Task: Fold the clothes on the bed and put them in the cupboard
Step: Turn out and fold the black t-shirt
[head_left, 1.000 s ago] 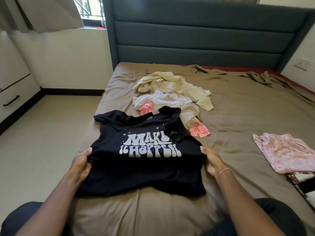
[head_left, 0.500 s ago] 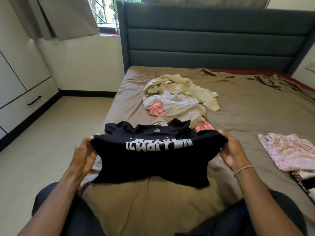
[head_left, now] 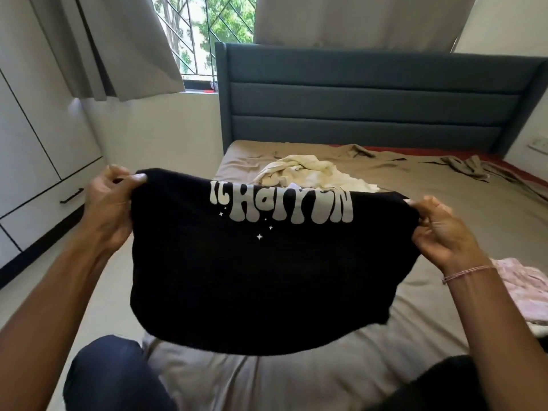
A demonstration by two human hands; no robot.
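Nearest the camera, the knees in dark trousers [head_left: 112, 372] sit at the foot of the bed [head_left: 296, 381], which is covered by a taupe sheet. Above this near end hangs the black T-shirt [head_left: 267, 277], raised and stretched level between both hands. White lettering runs along its upper edge, where the cloth turns over, so only part of the print is legible. Whether its lower edge touches the sheet cannot be determined. The left hand [head_left: 108, 209] grips the shirt's left upper corner, fingers [head_left: 118, 173] curled over the cloth and thumb pressed against it. The right hand [head_left: 441, 229] pinches the right upper corner between thumb and curled fingers [head_left: 427, 203]; a thin pink bracelet [head_left: 465, 272] circles that wrist. A pink patterned garment [head_left: 522, 289] lies on the sheet just beyond the right forearm, at the bed's right side. Further up the bed, a crumpled cream garment [head_left: 311, 172] rests near the middle, partly hidden behind the shirt. The grey padded headboard [head_left: 370, 96] stands at the far end. The cupboard [head_left: 35, 137] lines the left wall, a drawer with a black handle [head_left: 71, 196] at its base. A barred window [head_left: 204, 37] with grey curtains [head_left: 112, 46] occupies the far wall.
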